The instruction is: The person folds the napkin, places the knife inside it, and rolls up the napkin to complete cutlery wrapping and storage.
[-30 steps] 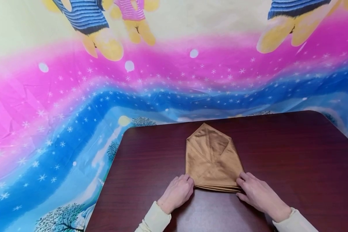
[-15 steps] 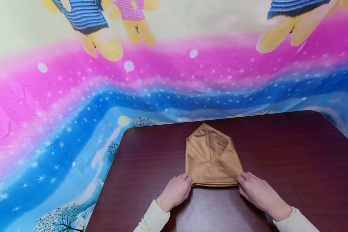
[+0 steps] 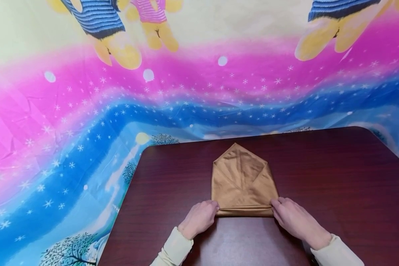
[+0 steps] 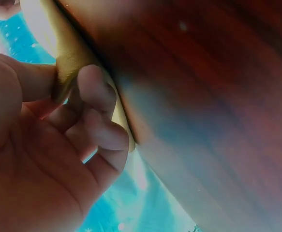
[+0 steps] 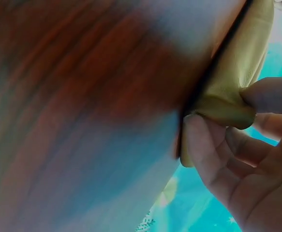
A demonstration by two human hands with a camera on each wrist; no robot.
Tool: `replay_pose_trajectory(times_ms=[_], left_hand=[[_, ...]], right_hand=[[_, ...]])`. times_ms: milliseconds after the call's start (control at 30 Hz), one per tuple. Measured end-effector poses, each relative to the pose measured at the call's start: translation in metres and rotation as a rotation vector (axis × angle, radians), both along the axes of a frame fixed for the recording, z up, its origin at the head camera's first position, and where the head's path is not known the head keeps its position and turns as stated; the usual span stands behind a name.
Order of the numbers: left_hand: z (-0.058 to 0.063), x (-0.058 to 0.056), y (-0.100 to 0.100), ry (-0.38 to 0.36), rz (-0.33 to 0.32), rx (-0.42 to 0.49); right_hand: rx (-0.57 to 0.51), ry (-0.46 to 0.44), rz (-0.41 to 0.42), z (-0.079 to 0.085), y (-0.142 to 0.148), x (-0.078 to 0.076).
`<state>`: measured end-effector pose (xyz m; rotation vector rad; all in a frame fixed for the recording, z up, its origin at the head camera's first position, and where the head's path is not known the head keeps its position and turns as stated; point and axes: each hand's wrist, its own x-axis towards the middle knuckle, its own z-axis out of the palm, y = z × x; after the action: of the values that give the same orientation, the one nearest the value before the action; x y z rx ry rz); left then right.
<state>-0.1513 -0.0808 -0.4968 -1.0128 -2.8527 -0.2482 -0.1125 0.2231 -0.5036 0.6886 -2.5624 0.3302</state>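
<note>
A golden-brown satiny cloth napkin (image 3: 244,184) lies folded on the table, its far end a point with a triangular fold below it. A narrow strip along its near edge is turned up. My left hand (image 3: 199,218) pinches the near left corner; in the left wrist view the thumb and fingers close on the folded cloth (image 4: 70,60). At the near right corner my right hand (image 3: 297,221) pinches the same strip, and the right wrist view shows the cloth (image 5: 232,92) rolled over between thumb and fingers.
The dark reddish-brown table (image 3: 336,177) has rounded far corners. Behind and to its left hangs a colourful backdrop sheet (image 3: 186,85) with snowflakes and bears, close to the table's edge.
The near edge of the napkin, earlier a flat stack of layers, is now turned up into a strip folded away from me. Both hands keep hold of the corners and have shifted only slightly.
</note>
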Motion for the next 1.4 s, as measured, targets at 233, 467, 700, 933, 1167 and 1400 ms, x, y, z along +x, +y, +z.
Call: replay_pose_trajectory(times_ms=[233,467,700,933,1167,1400], left_hand=[[0.001,-0.005,0.002,-0.04,0.03,0.003],[0.001,-0.01,0.004,-0.036,0.031,0.044],[-0.002,-0.012,0.004,-0.043,0.021,0.121],[-0.003,-0.01,0.006,-0.003,0.025,0.123],[-0.004,-0.006,0.013,0.08,0.03,0.068],[-0.002,-0.001,0.014,0.249,-0.027,-0.067]], right_hand=[[-0.064,-0.152,-0.079,0.004,-0.002,-0.003],[-0.049,-0.257,-0.186,0.009,-0.002,-0.006],[-0.027,-0.201,-0.189,0.007,-0.002,-0.008],[-0.038,-0.089,-0.065,0.004,-0.003,-0.01],[-0.027,-0.132,-0.048,0.008,-0.004,-0.007],[0.073,-0.163,0.012,0.015,-0.004,0.0]])
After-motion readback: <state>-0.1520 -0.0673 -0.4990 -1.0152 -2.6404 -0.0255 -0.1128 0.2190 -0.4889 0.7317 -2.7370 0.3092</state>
